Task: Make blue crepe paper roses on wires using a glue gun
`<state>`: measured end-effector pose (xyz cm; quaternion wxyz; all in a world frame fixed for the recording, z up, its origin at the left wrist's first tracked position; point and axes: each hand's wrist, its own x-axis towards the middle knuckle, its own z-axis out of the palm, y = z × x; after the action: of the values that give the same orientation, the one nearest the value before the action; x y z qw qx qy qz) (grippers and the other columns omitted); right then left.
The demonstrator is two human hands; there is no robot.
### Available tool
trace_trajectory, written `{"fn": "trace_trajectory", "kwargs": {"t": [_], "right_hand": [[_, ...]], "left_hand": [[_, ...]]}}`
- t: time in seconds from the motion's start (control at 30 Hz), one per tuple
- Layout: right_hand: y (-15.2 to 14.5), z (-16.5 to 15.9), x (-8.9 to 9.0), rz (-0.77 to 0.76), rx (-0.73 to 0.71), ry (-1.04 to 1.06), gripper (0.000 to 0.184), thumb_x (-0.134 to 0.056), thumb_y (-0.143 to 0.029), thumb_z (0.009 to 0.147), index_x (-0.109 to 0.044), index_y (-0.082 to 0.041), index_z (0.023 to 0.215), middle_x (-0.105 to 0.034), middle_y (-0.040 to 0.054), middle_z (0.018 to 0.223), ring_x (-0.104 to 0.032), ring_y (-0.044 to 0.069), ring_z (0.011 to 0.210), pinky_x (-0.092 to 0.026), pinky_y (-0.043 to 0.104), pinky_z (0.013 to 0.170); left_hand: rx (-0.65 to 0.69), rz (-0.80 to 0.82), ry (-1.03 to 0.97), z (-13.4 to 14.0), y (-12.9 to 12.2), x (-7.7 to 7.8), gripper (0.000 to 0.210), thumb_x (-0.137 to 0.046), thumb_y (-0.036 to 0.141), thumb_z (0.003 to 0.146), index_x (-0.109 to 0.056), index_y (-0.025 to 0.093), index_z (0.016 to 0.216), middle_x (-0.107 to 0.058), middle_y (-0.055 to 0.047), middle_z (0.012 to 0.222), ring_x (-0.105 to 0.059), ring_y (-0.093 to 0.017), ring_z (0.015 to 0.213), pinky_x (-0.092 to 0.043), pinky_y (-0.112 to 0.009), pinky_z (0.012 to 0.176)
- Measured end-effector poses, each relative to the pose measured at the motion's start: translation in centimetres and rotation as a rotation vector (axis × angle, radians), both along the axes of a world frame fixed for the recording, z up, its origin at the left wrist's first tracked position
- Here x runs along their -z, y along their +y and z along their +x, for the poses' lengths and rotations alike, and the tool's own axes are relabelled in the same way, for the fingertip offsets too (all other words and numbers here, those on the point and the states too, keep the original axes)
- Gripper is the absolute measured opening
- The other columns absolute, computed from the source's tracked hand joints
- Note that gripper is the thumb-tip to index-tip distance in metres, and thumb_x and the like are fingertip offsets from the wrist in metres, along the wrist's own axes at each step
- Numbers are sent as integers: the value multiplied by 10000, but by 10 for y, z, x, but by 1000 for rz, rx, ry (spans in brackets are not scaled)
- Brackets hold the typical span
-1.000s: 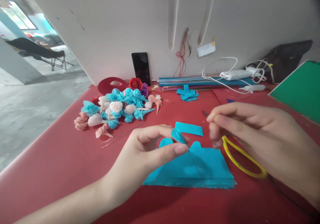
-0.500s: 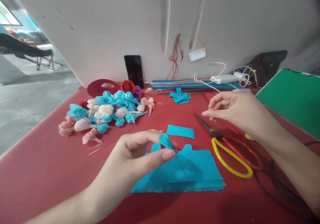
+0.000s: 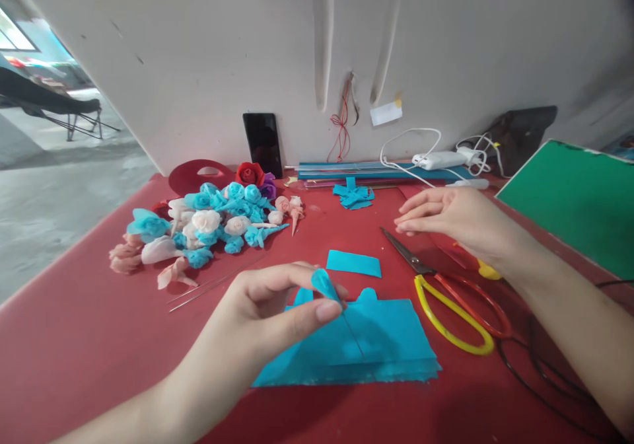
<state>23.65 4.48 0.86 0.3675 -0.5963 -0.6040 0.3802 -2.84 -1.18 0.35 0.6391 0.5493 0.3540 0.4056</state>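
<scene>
Pinching a curled blue paper petal [image 3: 324, 284] between thumb and forefinger, the left hand [image 3: 267, 315] held it above a stack of blue paper sheets [image 3: 396, 332], with a thin wire [image 3: 354, 337] slanting down from the petal's base over the sheets. The right hand [image 3: 456, 219] hung loosely half-open and held nothing, its fingertips near the blades of the scissors [image 3: 415, 262], which lay on the red tabletop [image 3: 113, 358] with one yellow and one red handle loop. Beyond the stack lay a blue paper rectangle [image 3: 354, 263], and to its left sat a heap of paper roses [image 3: 205, 221].
</scene>
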Motion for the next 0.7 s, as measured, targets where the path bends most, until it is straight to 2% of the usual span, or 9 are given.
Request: {"fn": "trace_trajectory", "kwargs": {"t": [0.07,0.13,0.23,0.3,0.43,0.57,0.7], "right_hand": [[0,0,1,-18,-1,-59,179,-755,-205,674,-598,-161,749,-685,6,653,-653,145,644,-522,266,665],[2,0,2,-25,-9,-91,163,-719,-216,742,-574,-143,759,-648,-18,642,-618,116,601,-517,266,640],[8,1,9,-20,-18,-93,137,-592,-257,873,-590,-119,877,-630,4,781,-615,116,688,-528,298,679],[14,5,16,-6,-8,-96,179,-537,-279,910,-589,-121,977,-624,32,888,-616,131,756,-533,312,697],[27,13,28,78,29,-180,239,-525,-308,915,-566,-126,1065,-604,51,964,-604,140,779,-528,313,681],[44,12,31,166,51,-306,246,-532,-313,908,-570,-138,1077,-591,64,1045,-596,171,877,-519,353,751],[68,0,31,130,-39,-392,262,-541,-312,903,-565,-138,1097,-586,70,1072,-596,180,897,-520,363,761]], "left_hand": [[16,-3,-10,0,0,0,46,-719,233,737,-726,254,697,-694,38,761,-615,-95,747,-515,-122,659],[23,-2,-16,0,0,-1,47,-717,232,740,-726,251,699,-695,42,756,-612,-89,744,-512,-116,663],[3,-16,-28,1,0,-1,48,-724,229,731,-724,246,685,-698,45,761,-616,-87,741,-510,-112,659],[-7,-47,-33,1,1,0,49,-734,235,719,-724,243,672,-703,47,758,-626,-91,747,-507,-114,659],[-36,-108,-38,1,7,5,36,-748,268,705,-722,251,686,-701,57,714,-626,-72,713,-484,-96,637],[-108,-135,-13,-1,14,11,92,-770,311,669,-706,246,679,-688,58,685,-595,-66,678,-461,-106,615],[-153,-131,40,-2,18,14,146,-773,342,655,-686,227,676,-643,57,635,-532,-58,618,-399,-110,533]]}}
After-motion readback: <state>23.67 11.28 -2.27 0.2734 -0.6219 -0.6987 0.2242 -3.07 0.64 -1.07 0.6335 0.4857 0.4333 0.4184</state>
